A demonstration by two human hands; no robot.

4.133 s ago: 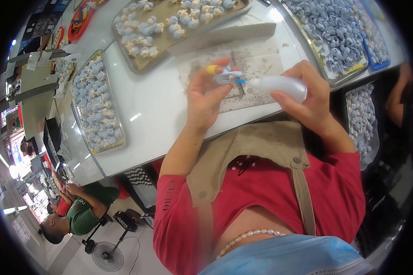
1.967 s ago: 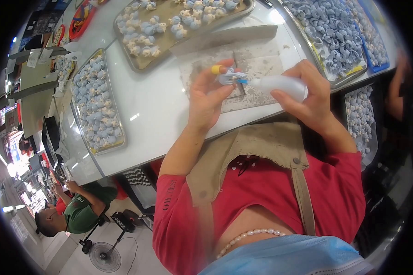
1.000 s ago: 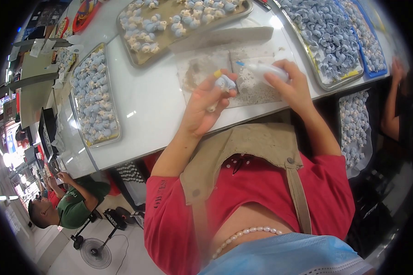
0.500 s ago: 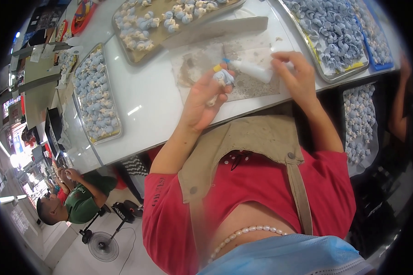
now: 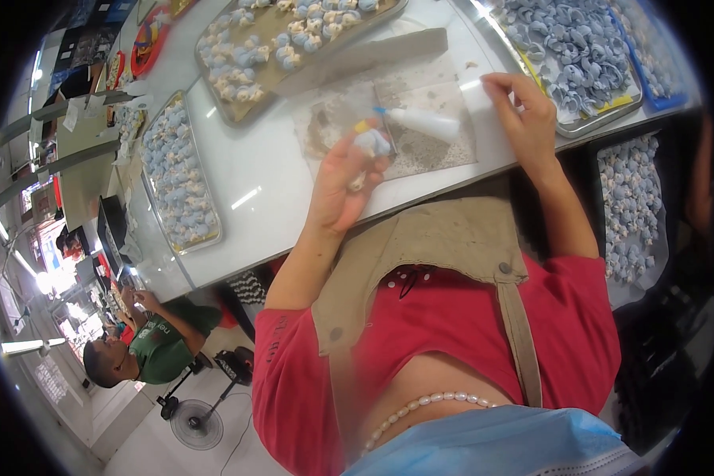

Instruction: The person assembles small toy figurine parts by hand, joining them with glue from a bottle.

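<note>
My left hand [image 5: 339, 181] is closed around a small pale blue-and-white figure piece [image 5: 373, 143], held over the near edge of the work sheet. A bit of yellow [image 5: 362, 126] shows at its fingertips, and a cream-coloured part [image 5: 358, 183] pokes out below the fingers. On the stained sheet [image 5: 420, 155] lies a white squeeze bottle [image 5: 427, 124] with a blue tip pointing left. My right hand [image 5: 523, 119] hovers to the right of the bottle, apart from it. Its fingers are loosely bent and separated, with nothing visible in them.
Trays of blue-and-cream figures stand at the far left [image 5: 220, 103] and left [image 5: 218, 238]. A metal tray [image 5: 591, 127] of curved blue pieces and a blue tray [image 5: 668, 103] are at right. More figures [image 5: 631, 210] lie below the table edge. Another person [image 5: 163, 349] sits left.
My right hand has moved slightly right and up, away from the bottle. My left hand has lowered a little with the figure piece. The whole view has shifted slightly.
</note>
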